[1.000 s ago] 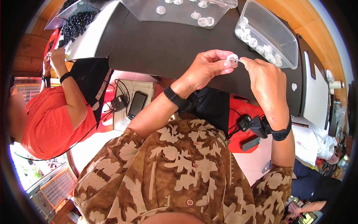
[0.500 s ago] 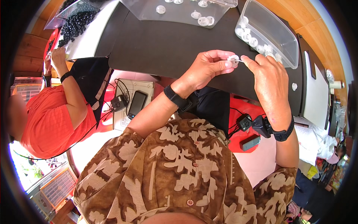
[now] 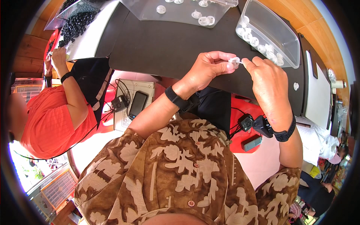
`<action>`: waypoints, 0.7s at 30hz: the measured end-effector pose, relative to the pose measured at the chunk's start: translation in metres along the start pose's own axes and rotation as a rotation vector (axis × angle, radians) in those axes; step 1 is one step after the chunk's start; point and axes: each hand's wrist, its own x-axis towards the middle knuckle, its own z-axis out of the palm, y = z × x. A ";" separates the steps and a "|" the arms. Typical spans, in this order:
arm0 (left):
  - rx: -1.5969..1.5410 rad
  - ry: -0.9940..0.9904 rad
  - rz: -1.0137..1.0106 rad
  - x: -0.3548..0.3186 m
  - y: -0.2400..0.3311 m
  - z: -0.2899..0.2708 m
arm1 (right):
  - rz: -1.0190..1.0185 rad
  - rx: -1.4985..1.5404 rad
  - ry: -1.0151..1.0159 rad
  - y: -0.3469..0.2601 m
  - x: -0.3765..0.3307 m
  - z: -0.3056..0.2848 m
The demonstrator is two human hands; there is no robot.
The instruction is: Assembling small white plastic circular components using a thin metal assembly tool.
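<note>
Dark tabletop [image 3: 161, 48] spanned 12 o'clock. At 9 o'clock we saw a co-worker [image 3: 56, 120] in red. Our left hand [image 3: 208, 69], 1 o'clock, pinched a small white piece [image 3: 234, 60] between thumb and fingers. Our right hand [image 3: 269, 82], 2 o'clock, held a thin rod [image 3: 240, 62], fingers narrow, rod reaching the piece's 3 o'clock side. Clear bin [image 3: 268, 18], 1:30, held similar pieces [image 3: 254, 41].

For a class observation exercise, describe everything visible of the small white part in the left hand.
The small, white, roundish, plastic-looking part has an uneven outline; finer detail is blurred. The left hand pinches it between thumb and fingers, seen against the dark, flat tabletop. A thin, pale rod from the right hand reaches its right side; whether it enters is unclear.
</note>
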 end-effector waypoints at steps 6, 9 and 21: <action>0.029 0.027 0.006 -0.001 -0.002 0.002 | -0.067 -0.110 0.015 -0.005 0.000 0.004; 0.057 0.035 0.018 -0.001 -0.003 0.001 | -0.094 -0.148 0.048 -0.006 0.000 0.006; 0.082 0.022 0.030 0.000 -0.005 0.000 | -0.162 -0.161 -0.010 -0.004 0.002 0.006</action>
